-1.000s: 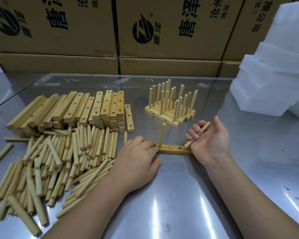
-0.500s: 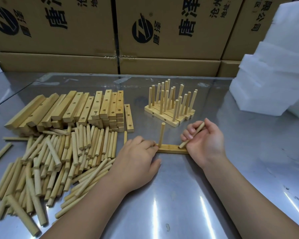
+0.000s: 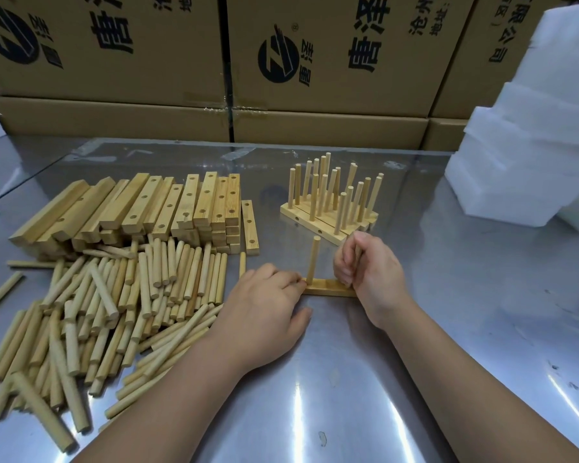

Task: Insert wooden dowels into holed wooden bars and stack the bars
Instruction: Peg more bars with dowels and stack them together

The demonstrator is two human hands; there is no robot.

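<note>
I am seeing the left grip (image 3: 268, 305) lying palm down on the counter (image 3: 348, 396). Its fingers are relaxed and spread, the fingertips (image 3: 295, 283) are touching the left end of the bar (image 3: 328, 288), and the thumb is resting on the metal. The bar is lying flat between the two hands, with a standing dowel (image 3: 313, 259) sticking upright out of its left part.

The right grip (image 3: 371, 275) is curling round a held dowel (image 3: 357, 253) and pinching it upright over the right end of the bar. Most of this dowel is hiding behind the fingers, so I cannot tell whether its tip is sitting in a hole.

Just beyond the hands, the finished stack (image 3: 331, 212) of dowelled bars is standing. To the left, the loose dowels (image 3: 114, 312) are lying in a heap, with the plain bars (image 3: 147, 208) piled behind them. Cardboard boxes (image 3: 331, 61) are lining the back and white foam blocks (image 3: 532, 162) are sitting at the right.
</note>
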